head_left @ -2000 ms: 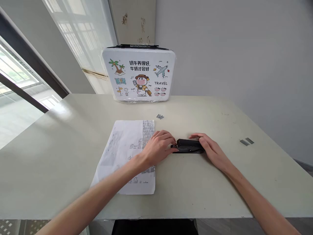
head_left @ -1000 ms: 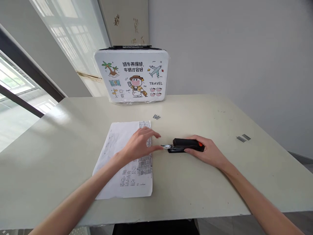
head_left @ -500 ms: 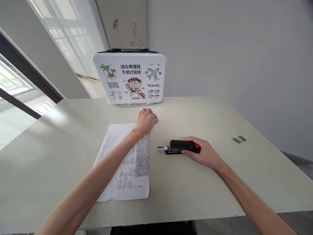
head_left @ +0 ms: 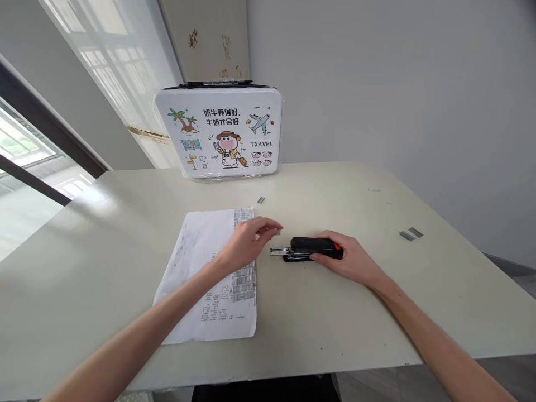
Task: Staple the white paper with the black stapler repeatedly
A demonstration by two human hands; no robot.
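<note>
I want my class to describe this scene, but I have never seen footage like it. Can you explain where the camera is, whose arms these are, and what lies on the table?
There is no machine here: these are one person's two bare hands, filmed by a camera worn on the head that looks forward and down. The right hand holds a black stapler flat on the pale table; the stapler's metal tray sticks out to the left. The left hand pinches a small grey strip, probably staples, beside a printed sheet. One loose staple strip lies further back, and two more strips lie on the right. A cartoon-printed case stands at the far edge.
</note>
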